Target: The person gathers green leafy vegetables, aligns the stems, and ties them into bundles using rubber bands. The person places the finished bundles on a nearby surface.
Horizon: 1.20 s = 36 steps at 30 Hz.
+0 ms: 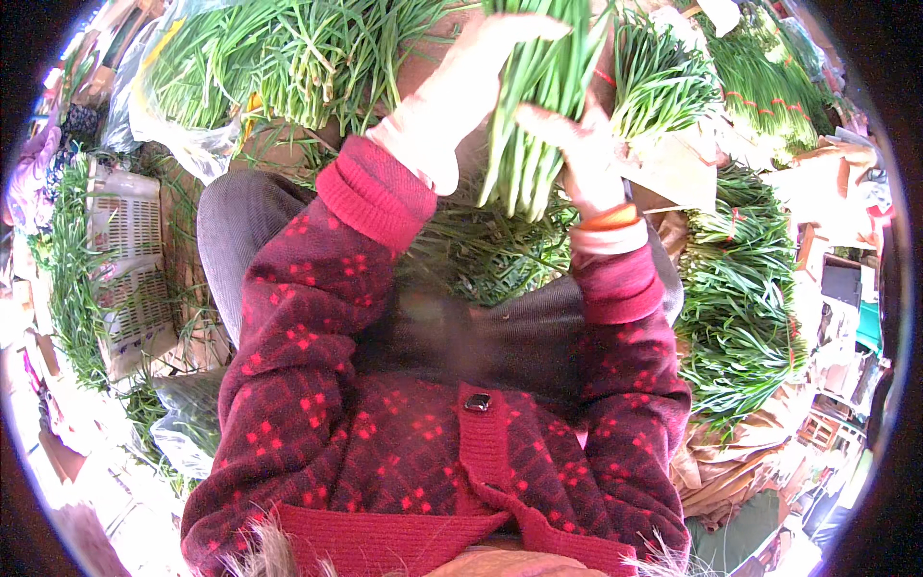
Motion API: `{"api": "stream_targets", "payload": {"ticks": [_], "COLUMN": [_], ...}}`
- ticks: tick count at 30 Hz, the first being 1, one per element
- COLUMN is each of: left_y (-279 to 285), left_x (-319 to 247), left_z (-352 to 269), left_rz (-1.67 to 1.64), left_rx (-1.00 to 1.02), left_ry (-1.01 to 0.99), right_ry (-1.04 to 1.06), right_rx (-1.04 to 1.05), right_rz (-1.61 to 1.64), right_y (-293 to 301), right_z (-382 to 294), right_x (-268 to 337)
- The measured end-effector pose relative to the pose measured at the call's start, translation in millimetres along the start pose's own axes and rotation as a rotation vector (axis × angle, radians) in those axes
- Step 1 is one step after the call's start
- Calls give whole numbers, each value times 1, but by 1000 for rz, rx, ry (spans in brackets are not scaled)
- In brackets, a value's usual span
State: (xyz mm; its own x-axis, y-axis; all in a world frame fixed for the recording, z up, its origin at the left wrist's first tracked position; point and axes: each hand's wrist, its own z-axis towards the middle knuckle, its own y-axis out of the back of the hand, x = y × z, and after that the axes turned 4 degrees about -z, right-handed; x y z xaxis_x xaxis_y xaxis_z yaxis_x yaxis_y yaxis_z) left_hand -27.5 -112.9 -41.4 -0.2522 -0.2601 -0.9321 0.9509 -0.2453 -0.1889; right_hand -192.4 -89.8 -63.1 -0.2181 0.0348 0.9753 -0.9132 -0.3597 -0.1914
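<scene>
A bunch of long green leafy stalks, like Chinese chives, is held between my hands at the top centre, its pale cut ends pointing down towards my lap. My left hand is overexposed; its fingers reach over the upper part of the bunch. My right hand grips the bunch from the other side, thumb across the front of the stalks. An orange band and a pale band circle that wrist. Loose leaves and trimmings lie below the bunch, between my knees.
Loose stalks are heaped at the upper left beside a clear plastic bag. A white slatted crate stands left. Bunches with red ties lie upper right, and more bunches line the right side.
</scene>
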Motion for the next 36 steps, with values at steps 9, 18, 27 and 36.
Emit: {"api": "stream_targets", "payload": {"ticks": [9, 18, 27, 36], "left_y": [-18, -3, -20, 16], "left_x": [-38, 34, -19, -18], "left_z": [102, 97, 104, 29], "left_rz": [-328, -393, -831, -319], "left_rx": [14, -97, 408, 186], "left_ry": [-163, 60, 295, 106], "right_ry": [197, 323, 123, -69], "right_rx": [52, 135, -105, -371], "right_rz": [-90, -394, 3, 350], "right_y": [57, 51, 45, 61], "right_z": [90, 104, 74, 35], "right_x": [24, -8, 32, 18]}}
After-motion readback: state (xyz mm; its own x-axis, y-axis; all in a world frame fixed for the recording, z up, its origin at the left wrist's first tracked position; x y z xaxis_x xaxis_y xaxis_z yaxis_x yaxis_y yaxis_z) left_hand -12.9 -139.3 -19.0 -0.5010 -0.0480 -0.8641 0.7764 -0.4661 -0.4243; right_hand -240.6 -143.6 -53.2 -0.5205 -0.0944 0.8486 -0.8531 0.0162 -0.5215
